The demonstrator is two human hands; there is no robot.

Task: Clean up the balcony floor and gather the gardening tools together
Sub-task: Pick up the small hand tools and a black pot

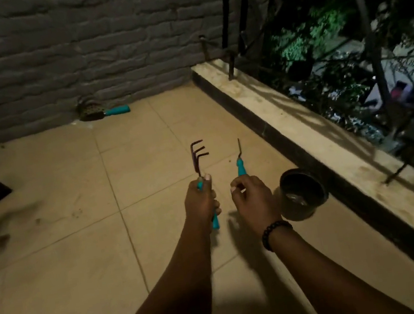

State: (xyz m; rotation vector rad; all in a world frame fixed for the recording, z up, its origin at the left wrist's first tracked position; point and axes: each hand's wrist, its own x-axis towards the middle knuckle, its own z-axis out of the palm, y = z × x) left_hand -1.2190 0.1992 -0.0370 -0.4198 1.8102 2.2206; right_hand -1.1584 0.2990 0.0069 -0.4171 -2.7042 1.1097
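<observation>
Gathering step: left hand grips a rake; right hand pinches a trowel. Next, probably, collect the third tool by the wall.

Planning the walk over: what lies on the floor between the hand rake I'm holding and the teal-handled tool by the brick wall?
In the head view, only bare floor tiles lie between the hand rake and the teal-handled tool.

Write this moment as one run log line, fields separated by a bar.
left hand: holds hand rake | right hand: holds narrow trowel | trowel by wall | black pot on floor
</observation>
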